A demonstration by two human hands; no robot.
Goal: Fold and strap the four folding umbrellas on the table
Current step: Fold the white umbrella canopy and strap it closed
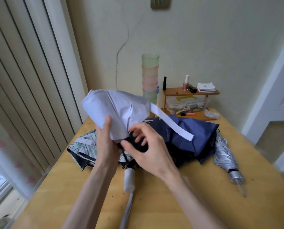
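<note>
Head view: pale lilac umbrella (118, 106), smooth bunched fabric, raised mid-frame; left hand (104, 138) gripping the canopy, right hand (147, 151) curled round its dark lower end. Flat strap (172, 124) dangling free rightward. Behind, crumpled navy umbrella (187, 134); shiny silver umbrella (224, 156) near the right edge of the wooden table (204, 187); leaf-print umbrella (81, 146) centre left.

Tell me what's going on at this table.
A person holds a white umbrella above the table. The left hand grips its gathered fabric, and the right hand curls its fingers around its dark lower end. Its strap hangs loose, not yet fastened. A navy umbrella, a silver umbrella and a patterned umbrella lie on the table.
</note>
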